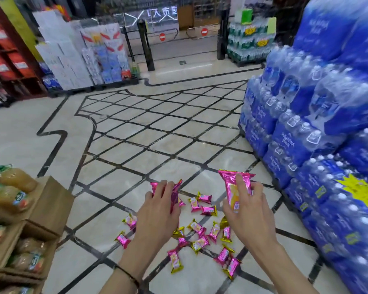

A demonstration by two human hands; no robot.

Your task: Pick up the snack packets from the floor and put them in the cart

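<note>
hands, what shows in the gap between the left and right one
Head view: three small pink snack packets lying on the tiled floor, between left hand and right hand.

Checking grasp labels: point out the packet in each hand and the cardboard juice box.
Right-hand packet (228,183): head view, pink upper face.
Left-hand packet (176,193): head view, exposed right edge.
Cardboard juice box (51,200): head view, open flap.
</note>
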